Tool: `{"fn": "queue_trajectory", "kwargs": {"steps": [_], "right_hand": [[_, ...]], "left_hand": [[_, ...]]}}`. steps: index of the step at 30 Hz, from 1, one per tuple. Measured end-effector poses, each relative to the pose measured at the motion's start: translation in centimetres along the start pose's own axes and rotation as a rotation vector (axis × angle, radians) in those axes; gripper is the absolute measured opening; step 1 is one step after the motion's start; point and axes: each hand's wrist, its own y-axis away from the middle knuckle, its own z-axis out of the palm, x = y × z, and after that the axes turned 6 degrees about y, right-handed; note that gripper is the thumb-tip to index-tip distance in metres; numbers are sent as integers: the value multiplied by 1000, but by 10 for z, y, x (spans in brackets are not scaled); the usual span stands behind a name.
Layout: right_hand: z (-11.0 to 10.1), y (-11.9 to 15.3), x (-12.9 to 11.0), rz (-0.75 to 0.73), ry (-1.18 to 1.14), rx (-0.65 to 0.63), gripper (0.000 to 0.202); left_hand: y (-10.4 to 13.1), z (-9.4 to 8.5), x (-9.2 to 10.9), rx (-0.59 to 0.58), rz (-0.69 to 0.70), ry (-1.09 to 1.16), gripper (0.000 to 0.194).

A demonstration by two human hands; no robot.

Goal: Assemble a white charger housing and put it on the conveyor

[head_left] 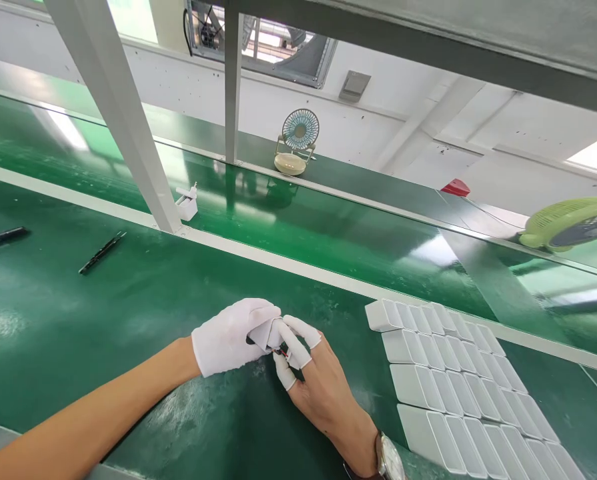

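My left hand (235,337), in a white glove, is closed around a small white box-like piece (267,335) above the green table. White finger covers are on several fingers of my right hand (311,373), which meets the piece from the right. Its fingertips pinch at the piece's near end, where small dark and red bits show, too small to make out. A watch (391,459) is on the right wrist. Rows of white open housings (443,380) stand to the right of my hands.
Black tweezers (102,253) and a marker (3,237) lie on the green table (178,287) at the left. A grey post (123,120) rises near a small white part (187,203). Beyond the belt stand a small fan (298,140) and a green fan (573,223).
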Motion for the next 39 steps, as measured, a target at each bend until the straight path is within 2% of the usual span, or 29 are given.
{"fn": "queue_trajectory", "kwargs": {"steps": [3,6,8,12,17,22,29,34,39], "right_hand": [[0,0,-1,30,-34,0,56],[-6,0,0,71,-77,19,53],[-10,1,3,74,-114,27,49],[-9,6,13,90,-166,-15,39],[9,12,20,46,-131,-54,41],[17,13,21,50,-124,-49,46],[20,12,22,53,-218,-71,49],[22,4,23,70,-287,-73,45],[23,2,22,55,-226,-79,45]], "left_hand": [[-7,-3,4,-17,36,-109,47],[-8,-4,5,-126,-39,-177,28],[-2,-2,1,-127,-82,-84,23],[7,2,-9,-3,-228,109,29],[-6,-7,1,-101,-510,223,27],[-13,-12,5,-97,-635,388,28],[-15,-12,2,-145,-697,426,27],[-18,-11,3,-126,-696,399,25],[-14,-14,1,-158,-663,459,36]]}}
